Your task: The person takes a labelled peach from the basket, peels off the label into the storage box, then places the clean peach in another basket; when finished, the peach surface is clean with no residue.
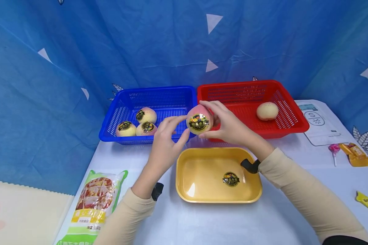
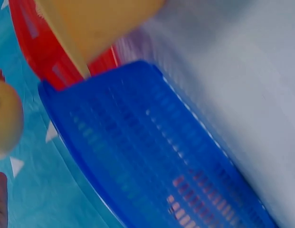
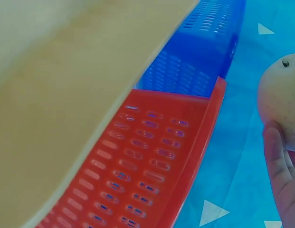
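Observation:
In the head view, a pink and pale yellow peach [image 1: 200, 119] with a black fruit sticker facing the camera is held up above the front rims of the baskets. My right hand [image 1: 228, 124] grips its right side between thumb and fingers. At its left edge, the thumb and fingertips of my left hand [image 1: 168, 137] pinch the peach. Below the hands stands a yellow tray [image 1: 202, 177], with another black sticker [image 1: 231, 179] lying in it. The right wrist view shows the right thumb [image 3: 276, 156] against the peach [image 3: 282, 104].
A blue basket [image 1: 150, 89] at the back left holds several stickered peaches [image 1: 146, 115]. Beside it, a red basket [image 1: 237, 126] contains one peach without a visible sticker [image 1: 267, 111]. A food packet [image 1: 93, 204] lies left; a white packet [image 1: 320, 124], lollipop [image 1: 334, 148] and wrapped sweets [image 1: 356, 154] lie right.

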The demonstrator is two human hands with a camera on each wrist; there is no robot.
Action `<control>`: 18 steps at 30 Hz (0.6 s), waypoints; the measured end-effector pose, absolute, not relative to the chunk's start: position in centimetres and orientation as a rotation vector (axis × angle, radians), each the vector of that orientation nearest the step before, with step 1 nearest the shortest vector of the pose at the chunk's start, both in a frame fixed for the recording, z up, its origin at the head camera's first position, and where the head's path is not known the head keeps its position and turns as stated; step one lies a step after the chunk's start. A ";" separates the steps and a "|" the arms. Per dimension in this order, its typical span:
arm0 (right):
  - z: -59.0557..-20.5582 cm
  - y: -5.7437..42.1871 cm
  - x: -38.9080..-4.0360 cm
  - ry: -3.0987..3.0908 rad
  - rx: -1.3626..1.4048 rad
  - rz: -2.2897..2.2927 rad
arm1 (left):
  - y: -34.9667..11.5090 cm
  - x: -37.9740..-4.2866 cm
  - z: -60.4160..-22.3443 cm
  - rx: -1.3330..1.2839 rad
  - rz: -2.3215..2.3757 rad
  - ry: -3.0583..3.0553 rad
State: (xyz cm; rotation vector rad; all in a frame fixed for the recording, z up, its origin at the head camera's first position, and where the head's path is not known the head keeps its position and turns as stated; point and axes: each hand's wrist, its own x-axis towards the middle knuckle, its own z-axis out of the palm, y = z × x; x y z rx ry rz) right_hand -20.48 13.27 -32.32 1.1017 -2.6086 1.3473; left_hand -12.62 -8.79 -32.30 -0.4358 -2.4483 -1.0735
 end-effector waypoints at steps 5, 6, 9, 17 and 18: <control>-32.9 13.3 -20.3 -2.603 1.103 1.312 | -7.3 -12.9 -32.7 -0.444 -1.048 -2.416; -32.9 13.2 -20.3 -2.601 1.103 1.303 | -7.1 -13.0 -32.8 -0.438 -1.040 -2.413; -33.1 13.1 -20.1 -2.599 1.099 1.242 | -6.6 -13.0 -33.0 -0.415 -1.021 -2.412; -33.1 13.2 -19.7 -2.598 1.075 1.094 | -5.8 -12.9 -33.3 -0.372 -1.104 -2.391; -33.1 13.2 -19.6 -2.598 1.073 1.086 | -5.8 -12.9 -33.4 -0.372 -1.129 -2.388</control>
